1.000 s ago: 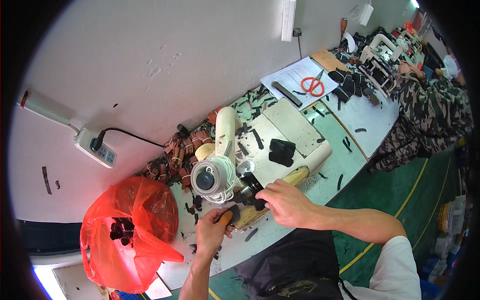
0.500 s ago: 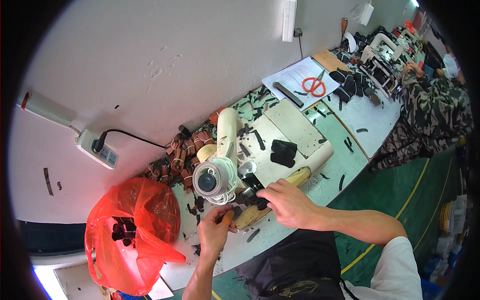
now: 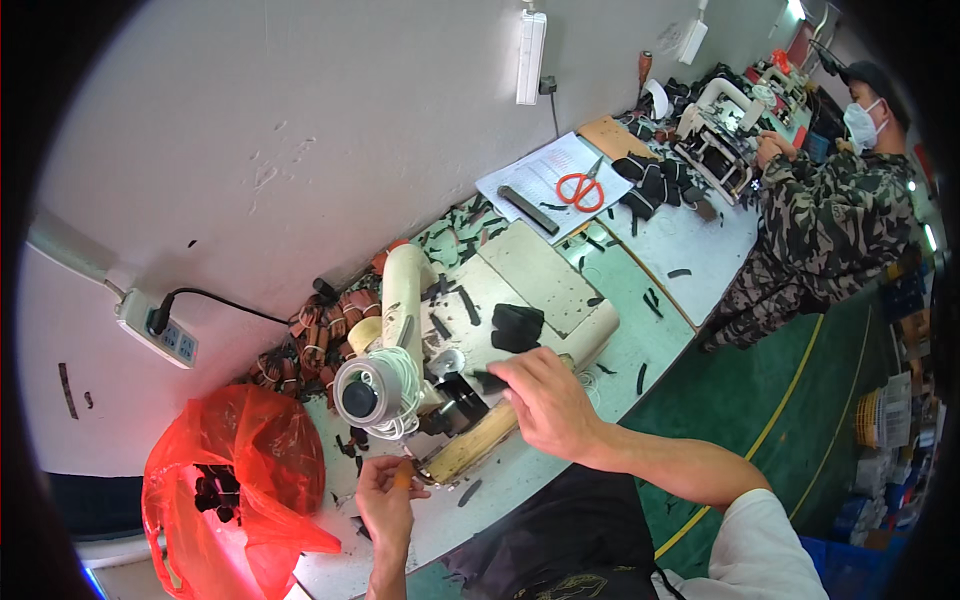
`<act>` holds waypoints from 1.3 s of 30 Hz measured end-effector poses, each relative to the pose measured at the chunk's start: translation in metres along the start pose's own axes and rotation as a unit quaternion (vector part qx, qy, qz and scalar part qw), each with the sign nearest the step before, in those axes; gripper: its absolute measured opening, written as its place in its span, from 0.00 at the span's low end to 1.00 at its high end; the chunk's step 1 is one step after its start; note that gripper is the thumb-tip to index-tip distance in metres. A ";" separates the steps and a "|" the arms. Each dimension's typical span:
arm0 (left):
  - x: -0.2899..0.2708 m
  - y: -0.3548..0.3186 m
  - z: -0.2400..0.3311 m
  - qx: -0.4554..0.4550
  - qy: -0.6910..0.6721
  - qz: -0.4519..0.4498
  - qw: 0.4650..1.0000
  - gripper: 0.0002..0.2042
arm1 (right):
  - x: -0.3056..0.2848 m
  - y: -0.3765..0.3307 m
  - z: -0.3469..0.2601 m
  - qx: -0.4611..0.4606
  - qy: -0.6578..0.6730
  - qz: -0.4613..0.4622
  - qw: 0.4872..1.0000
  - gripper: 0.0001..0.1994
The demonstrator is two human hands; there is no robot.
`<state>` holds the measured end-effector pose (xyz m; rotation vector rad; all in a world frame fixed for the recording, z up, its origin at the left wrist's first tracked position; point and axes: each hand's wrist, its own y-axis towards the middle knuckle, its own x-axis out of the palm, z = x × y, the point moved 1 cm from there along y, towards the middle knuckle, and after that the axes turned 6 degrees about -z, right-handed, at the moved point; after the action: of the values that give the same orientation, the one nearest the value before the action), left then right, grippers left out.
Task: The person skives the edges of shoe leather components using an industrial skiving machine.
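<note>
Pinched a small flat black strip of material [image 3: 488, 379] between thumb and forefinger of the right hand [image 3: 548, 402], remaining fingers loosely curled. Pointed the strip's long axis leftward and slightly away from the body, toward the dark mechanism under the head of the cream-coloured sewing machine [image 3: 405, 300], tip just beside it. Held the left hand [image 3: 384, 503] lower and closer to the body, fingers closed on a small orange object [image 3: 402, 479], too small to identify, near the end of a yellowish wooden block [image 3: 470, 446]. Sat well apart from the strip, that hand, with the block and the machine's round grey handwheel [image 3: 362, 397] between.

Lay beyond the right hand, on the machine's pale bed, a folded heap of black pieces [image 3: 517, 326]. Crowded the wall behind the machine with a pile of brown leather-like parts [image 3: 312, 335]. Slumped left of the left hand a translucent red plastic bag [image 3: 235, 480] holding more black pieces. Rested farther along the bench red-handled scissors [image 3: 578, 187] on a white paper sheet [image 3: 545, 160], near a person in camouflage clothing [image 3: 830, 215] at another machine.
</note>
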<state>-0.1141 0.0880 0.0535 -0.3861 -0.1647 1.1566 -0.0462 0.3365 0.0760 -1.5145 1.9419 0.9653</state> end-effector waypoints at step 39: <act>-0.087 -0.071 -0.140 -0.093 0.227 0.283 0.927 0.13 | 0.249 -0.048 -0.110 0.050 0.127 -0.315 0.939 0.31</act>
<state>-0.0432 -0.0456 -0.0425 -0.9004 0.2662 1.5876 -0.0607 0.0913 -0.0513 -2.0871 1.4537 0.3990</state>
